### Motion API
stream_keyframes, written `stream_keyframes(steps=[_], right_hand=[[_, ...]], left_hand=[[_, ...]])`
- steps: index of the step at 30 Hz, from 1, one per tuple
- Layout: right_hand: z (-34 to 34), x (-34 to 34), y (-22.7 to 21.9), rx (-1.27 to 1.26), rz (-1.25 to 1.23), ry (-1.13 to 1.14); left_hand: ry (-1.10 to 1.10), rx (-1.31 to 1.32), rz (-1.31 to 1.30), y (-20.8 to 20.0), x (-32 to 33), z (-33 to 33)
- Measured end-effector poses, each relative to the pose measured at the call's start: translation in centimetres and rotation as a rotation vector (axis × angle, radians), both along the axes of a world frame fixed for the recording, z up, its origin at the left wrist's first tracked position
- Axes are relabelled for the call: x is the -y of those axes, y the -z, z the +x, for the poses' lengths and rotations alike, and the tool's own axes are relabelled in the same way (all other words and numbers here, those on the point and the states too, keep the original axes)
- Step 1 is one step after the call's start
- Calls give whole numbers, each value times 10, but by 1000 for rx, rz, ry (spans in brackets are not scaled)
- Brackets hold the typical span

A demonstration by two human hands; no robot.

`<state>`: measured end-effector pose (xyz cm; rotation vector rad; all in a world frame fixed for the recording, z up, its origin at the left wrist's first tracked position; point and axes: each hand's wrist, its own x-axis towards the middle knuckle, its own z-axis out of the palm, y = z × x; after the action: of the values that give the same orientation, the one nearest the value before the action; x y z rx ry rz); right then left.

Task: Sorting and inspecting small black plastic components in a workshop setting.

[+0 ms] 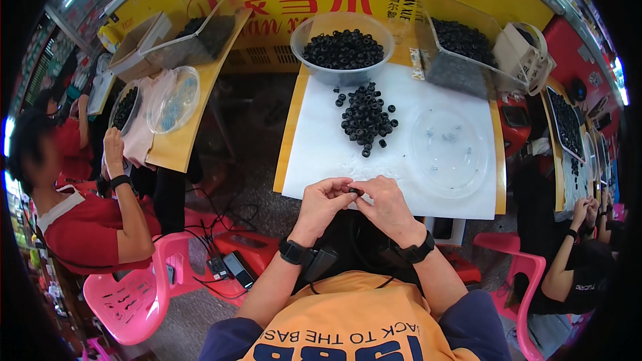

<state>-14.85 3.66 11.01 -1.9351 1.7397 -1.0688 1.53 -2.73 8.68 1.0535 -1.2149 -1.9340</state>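
Note:
Just off the near edge of the white board [314, 174], my left hand [321, 206] and my right hand [388, 208] meet, fingertips together. Both pinch one small black part [356, 192], mostly covered by the fingers; it looks like the pieces on the board. Beyond them lies a loose pile of small black ring-like pieces [366, 119]. To its right is a shallow transparent round lid or tray [461, 180] with a few tiny pale bits in it. A transparent round bowl [301, 35] full of the same black pieces stands at the board's far edge.
A transparent rectangular bin [511, 79] of black pieces stands far right, beside a beige box [513, 50]. At left, a person in red [93, 227] works at another table [175, 150]. Pink chairs [130, 304] flank me, with cables [207, 247] on the floor. Another person [578, 274] works at right.

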Motion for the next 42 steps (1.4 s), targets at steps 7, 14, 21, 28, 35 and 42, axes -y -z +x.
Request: stream_keyframes(steps=[7,14,21,28,35,42], right_hand=[[8,-6,-16,266,162,190],[14,-13,-18,366,108,253],[16,-15,-18,421,36,200],[15,-18,-18,517,150,219],[15,-20,-21,472,125,212],[14,-22,-22,467,131,163]], left_hand=[[-53,-179,338,-5,0,5],[-87,-350,547,-3,-6,5],[-92,-374,560,-3,-8,5],[-55,-347,525,-7,-8,8],[-55,-284,421,-11,-8,9],[-29,-256,412,-8,-7,10]])
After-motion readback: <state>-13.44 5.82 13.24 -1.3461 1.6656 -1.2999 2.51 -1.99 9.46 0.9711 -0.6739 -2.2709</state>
